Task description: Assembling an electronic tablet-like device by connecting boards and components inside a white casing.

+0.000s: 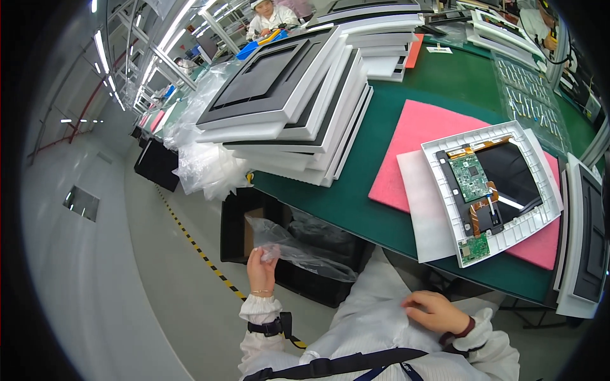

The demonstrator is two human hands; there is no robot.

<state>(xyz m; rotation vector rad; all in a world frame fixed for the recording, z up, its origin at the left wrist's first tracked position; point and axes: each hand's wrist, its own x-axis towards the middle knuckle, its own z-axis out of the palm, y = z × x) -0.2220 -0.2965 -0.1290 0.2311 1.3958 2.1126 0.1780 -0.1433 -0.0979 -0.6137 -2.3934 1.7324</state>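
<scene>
My left hand (261,272) is pinched on the edge of a clear plastic bag (298,251), which trails across the opening of a black bin (305,286) below the table's edge. Over my lap hovers or rests my right hand (437,311); its fingers are loosely bent, the thumb stands apart, and no object shows in it. Nearest to that hand, on the table, lies a white display housing (502,247) with its inside facing up. A green circuit board (469,178) and orange flat cables sit in it. White foam (422,219) and a pink foam sheet (395,171) lie beneath.
On the green table (318,206), a tall stack of grey-and-white panels (279,82) leans at the left, beside crumpled clear bags (206,168). More panels (584,235) stand at the right edge. A bag of small parts (530,98) lies farther back. A co-worker (272,19) sits beyond.
</scene>
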